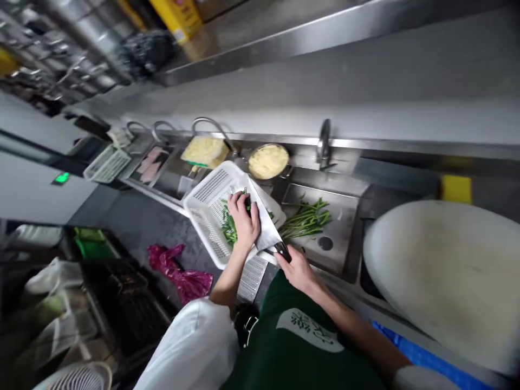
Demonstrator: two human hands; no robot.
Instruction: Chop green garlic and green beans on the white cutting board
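My left hand (244, 219) is closed over a bunch of cut green stalks (229, 227) and presses them against the flat of a cleaver blade (264, 222) above a white slotted basket (207, 203). My right hand (298, 268) grips the cleaver's black handle (282, 251). More long green stalks (306, 219) lie in the steel sink basin (345, 206) just right of the basket.
A large round white chopping board (442, 271) sits at the right. A pot of pale shredded food (268, 161) and a yellow-filled container (205, 150) stand behind the basket by the taps. A magenta plastic bag (182, 273) lies on the dark floor, beside crates at left.
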